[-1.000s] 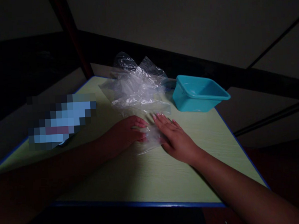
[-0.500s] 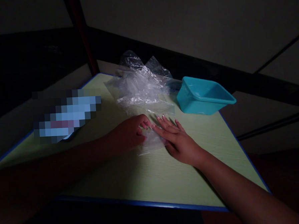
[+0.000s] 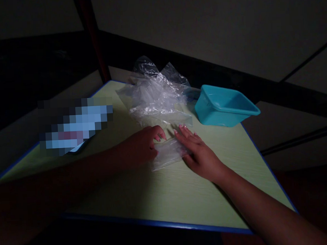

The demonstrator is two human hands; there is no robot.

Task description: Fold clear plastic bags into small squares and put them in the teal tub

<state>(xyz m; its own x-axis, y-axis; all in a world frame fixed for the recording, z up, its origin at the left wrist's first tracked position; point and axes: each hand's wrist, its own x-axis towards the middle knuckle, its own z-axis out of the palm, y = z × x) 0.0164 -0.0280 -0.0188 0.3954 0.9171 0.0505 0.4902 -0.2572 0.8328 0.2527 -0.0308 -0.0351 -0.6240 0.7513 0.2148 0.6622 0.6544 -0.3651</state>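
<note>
A small clear plastic bag (image 3: 168, 154), folded flat into a strip, lies on the table between my hands. My left hand (image 3: 150, 141) is at the bag's left end, its fingers curled with a gap between them and the thumb. The fingertips and thumb are close to the film, and I see no firm grip. Stretched out over the right end of the bag, my right hand (image 3: 195, 150) rests with its fingers extended. Just beyond my hands sits a crumpled heap of clear plastic bags (image 3: 159, 93).
At the back right of the pale green, blue-edged table (image 3: 212, 207) stands a turquoise plastic basket (image 3: 220, 114). A blurred-out, bright phone-like object (image 3: 78, 127) is on the left side. Dark walls rise behind the table.
My right hand has slid slightly over the bag, its fingers now closer together and more of the film showing. My left hand has barely moved. The view has shifted slightly.
</note>
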